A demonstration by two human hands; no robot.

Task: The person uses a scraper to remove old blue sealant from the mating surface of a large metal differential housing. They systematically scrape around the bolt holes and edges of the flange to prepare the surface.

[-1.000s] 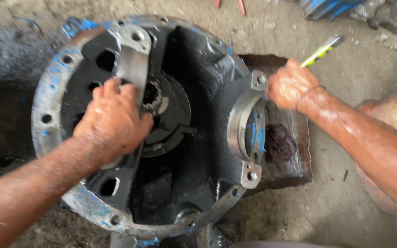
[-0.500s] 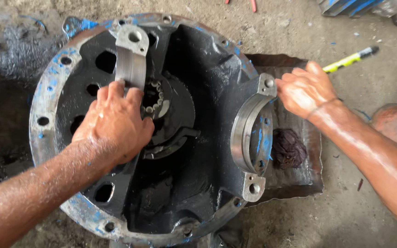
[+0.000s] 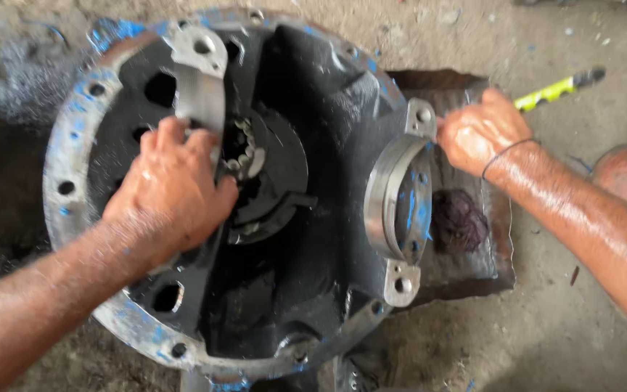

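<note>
Two hands: left [image 3: 172, 189] spread on housing [image 3: 313, 94] centre, right [image 3: 482, 132] pinching screwdriver [image 3: 556, 88] at bearing cap [image 3: 400, 199] edge.

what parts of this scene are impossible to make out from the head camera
- Working end of the yellow-handled tool: hidden in the head view inside the right hand, so its type is unclear.
- What the left hand grips: its fingers cover the spot by the bearing cap.
- Lower rim of the differential housing: cut off by the bottom edge.
- Dark wad beside the bearing ring: too blurred to identify.
</note>
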